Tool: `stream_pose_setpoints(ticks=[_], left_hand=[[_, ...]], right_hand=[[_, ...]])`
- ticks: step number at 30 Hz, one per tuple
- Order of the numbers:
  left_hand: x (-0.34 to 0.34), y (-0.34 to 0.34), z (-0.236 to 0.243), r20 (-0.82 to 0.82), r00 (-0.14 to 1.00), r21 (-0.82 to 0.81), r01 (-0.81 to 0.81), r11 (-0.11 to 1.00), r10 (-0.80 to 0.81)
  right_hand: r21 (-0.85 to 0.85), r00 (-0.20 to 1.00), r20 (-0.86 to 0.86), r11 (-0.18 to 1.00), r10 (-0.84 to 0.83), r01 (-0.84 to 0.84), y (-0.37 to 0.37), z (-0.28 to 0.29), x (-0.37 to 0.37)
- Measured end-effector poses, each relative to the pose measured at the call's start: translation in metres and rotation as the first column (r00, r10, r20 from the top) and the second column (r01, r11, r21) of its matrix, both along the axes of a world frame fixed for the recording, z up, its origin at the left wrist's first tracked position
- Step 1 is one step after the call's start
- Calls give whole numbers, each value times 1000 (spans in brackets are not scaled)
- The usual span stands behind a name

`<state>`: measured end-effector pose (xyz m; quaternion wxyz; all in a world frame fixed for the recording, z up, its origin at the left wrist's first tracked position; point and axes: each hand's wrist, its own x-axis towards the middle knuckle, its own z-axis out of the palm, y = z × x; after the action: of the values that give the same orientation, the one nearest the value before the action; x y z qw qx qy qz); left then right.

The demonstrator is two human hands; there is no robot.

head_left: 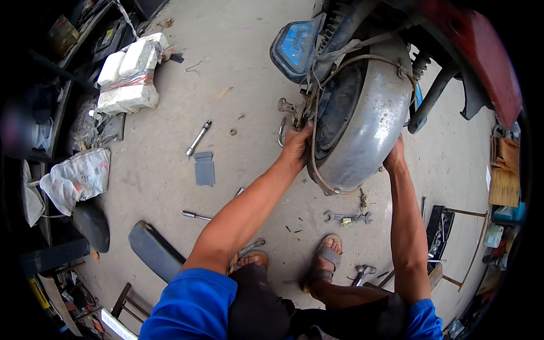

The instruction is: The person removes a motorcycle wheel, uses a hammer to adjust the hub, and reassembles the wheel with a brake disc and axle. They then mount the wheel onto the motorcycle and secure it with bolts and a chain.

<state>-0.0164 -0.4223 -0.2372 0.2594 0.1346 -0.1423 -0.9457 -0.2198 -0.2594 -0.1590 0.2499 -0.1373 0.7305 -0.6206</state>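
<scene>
A silvery-grey, rust-specked mudguard curves around the dark wheel of a motorbike, below the raised red body panel. My left hand is closed on its left lower side, thumb up, beside a thin rod that loops around the mudguard. On the opposite side my right hand grips the mudguard's edge, its fingertips hidden behind it. Just above my left hand are metal fittings. A shock absorber and a blue-and-black plastic part lie farther up.
An open-ended spanner, a hammer and a ring spanner lie near my feet. To the left are a socket tool, a grey flat piece, a long dark pad and white foam blocks. Cluttered shelves line the left.
</scene>
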Motion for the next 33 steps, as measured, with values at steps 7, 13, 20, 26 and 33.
stream_pose_setpoints(ticks=[7, 13, 20, 26, 33], left_hand=[[-4, 3, -6, 94, 995, 1, -32, 999, 32], [-5, 4, 1, 166, 984, 3, -67, 998, 66], [3, 10, 46, 305, 952, -43, -27, 999, 39], [6, 9, 48, 295, 955, 12, 6, 1000, -9], [1, 13, 51, 324, 946, -5, 16, 1000, -13]], right_hand=[[26, 1000, -2, 999, 29, -29, 3, 1, -1], [57, 997, -13, 996, 70, -69, 1, -1, -4], [18, 1000, 26, 1000, 3, -4, -1, -1, -7], [20, 991, 105, 997, -79, 77, -8, 4, -2], [33, 983, 130, 991, -129, 126, -11, 11, 3]])
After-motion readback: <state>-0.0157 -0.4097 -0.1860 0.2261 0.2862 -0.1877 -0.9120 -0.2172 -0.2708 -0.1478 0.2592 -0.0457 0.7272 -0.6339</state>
